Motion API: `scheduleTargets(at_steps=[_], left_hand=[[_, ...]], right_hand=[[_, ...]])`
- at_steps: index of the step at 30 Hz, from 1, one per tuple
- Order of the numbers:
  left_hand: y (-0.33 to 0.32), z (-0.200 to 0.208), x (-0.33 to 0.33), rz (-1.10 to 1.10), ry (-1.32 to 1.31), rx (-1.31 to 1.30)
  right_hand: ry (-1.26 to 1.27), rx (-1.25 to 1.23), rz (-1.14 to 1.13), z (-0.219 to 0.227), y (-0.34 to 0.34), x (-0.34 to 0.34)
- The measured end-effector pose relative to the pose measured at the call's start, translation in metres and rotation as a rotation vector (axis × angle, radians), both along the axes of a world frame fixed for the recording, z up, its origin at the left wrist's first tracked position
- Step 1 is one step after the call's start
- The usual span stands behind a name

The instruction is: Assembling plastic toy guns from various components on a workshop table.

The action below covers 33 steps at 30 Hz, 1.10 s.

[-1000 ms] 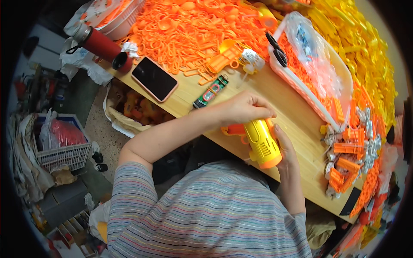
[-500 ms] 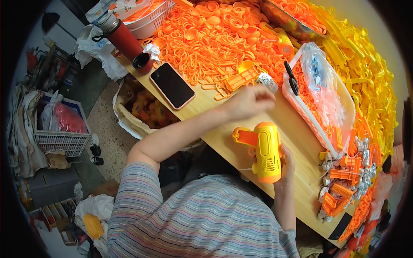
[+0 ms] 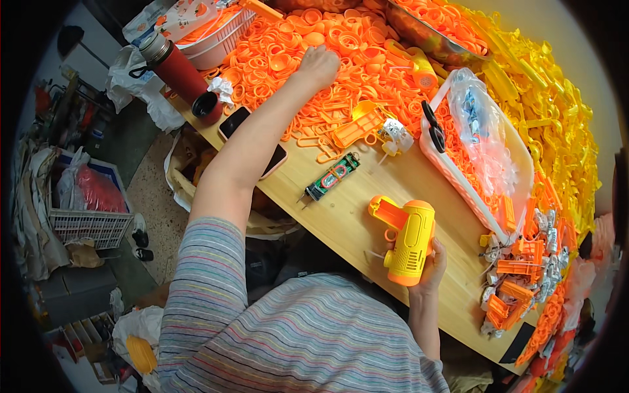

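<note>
My right hand (image 3: 430, 267) is closed round the side of a yellow and orange toy gun (image 3: 411, 243), held over the wooden table near its front edge. An orange flap sticks out from the gun's upper left. My left hand (image 3: 319, 67) reaches far across into the heap of orange plastic parts (image 3: 278, 62). Its fingers are curled down among the rings and spoon-like pieces, and whatever they may grip is hidden. On the table between the hands lies a small green and black device (image 3: 333, 175) with metal prongs and an orange band.
A phone (image 3: 270, 160) lies partly under my left forearm, beside a red thermos (image 3: 173, 69). A white-rimmed tray (image 3: 462, 183) with orange parts and black scissors (image 3: 433, 126) stands right. Orange frames with silvery pieces (image 3: 524, 268) lie beyond it. Yellow parts (image 3: 550, 118) heap behind.
My left hand has swung away from above the table centre, up and left into the orange heap. The green and black device now shows. The toy gun stays in my right hand.
</note>
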<state>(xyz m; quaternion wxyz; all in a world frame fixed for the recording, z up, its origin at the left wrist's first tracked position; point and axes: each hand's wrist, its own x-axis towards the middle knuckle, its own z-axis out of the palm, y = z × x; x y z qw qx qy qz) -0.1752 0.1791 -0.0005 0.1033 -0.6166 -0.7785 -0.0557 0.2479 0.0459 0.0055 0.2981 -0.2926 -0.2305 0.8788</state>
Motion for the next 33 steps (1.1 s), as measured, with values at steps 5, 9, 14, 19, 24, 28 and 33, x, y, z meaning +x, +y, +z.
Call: scheduleTargets(at_steps=[5, 9, 14, 19, 24, 28, 33], left_hand=[[-0.011, -0.007, -0.008, -0.128, 0.013, 0.205], [-0.033, -0.004, -0.006, -0.271, -0.066, 0.417], [-0.104, 0.024, 0.094, -0.26, -1.393, 0.341], [-0.157, 0.004, 0.176, -0.273, -1.917, 0.119], [-0.172, -0.026, 0.219, -0.123, -2.301, -0.055], [-0.173, -0.025, 0.236, -0.22, -2.428, -0.048], [-0.174, -0.011, 0.254, -0.252, -2.353, -0.078]], right_hand=[[0.049, 0.033, -0.032, 0.001, 0.001, 0.001], [0.057, 0.097, -0.177, 0.007, 0.005, -0.002], [0.036, 0.159, -0.306, 0.01, 0.012, -0.001], [0.029, 0.132, -0.398, 0.005, 0.011, -0.003], [-0.003, 0.144, -0.408, 0.002, 0.002, -0.007], [-0.069, 0.224, -0.386, -0.002, 0.002, -0.006], [-0.095, 0.211, -0.349, -0.006, 0.0, -0.006]])
